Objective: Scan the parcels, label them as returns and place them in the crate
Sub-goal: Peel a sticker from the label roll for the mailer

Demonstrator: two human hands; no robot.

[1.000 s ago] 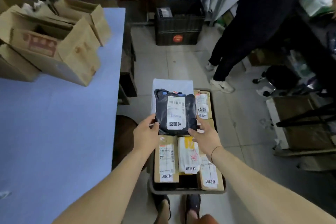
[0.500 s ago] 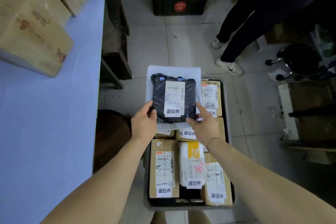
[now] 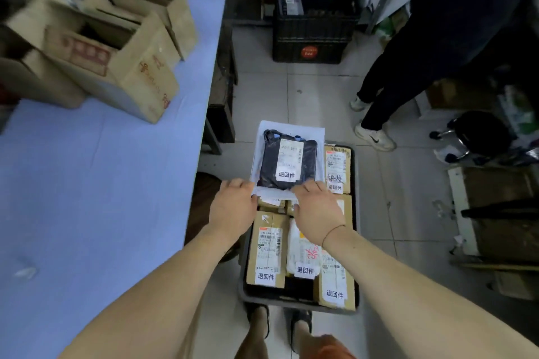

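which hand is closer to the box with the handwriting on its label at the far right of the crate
Right. The right hand lies just below and left of the handwritten-label box, near its lower corner. The left hand is farther off, beyond the black parcel, at the crate's left side.

Blue table (image 3: pixel 96 183), open cardboard boxes (image 3: pixel 116 49) on it, bystander's white sneakers (image 3: pixel 374 137)

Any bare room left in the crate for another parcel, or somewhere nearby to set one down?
The crate is crowded: boxes fill it and the black parcel already rides on a white bag on top. Only a narrow dark gap shows at the near rim, between two labelled boxes. The blue table is bare from the open cartons to its near edge.
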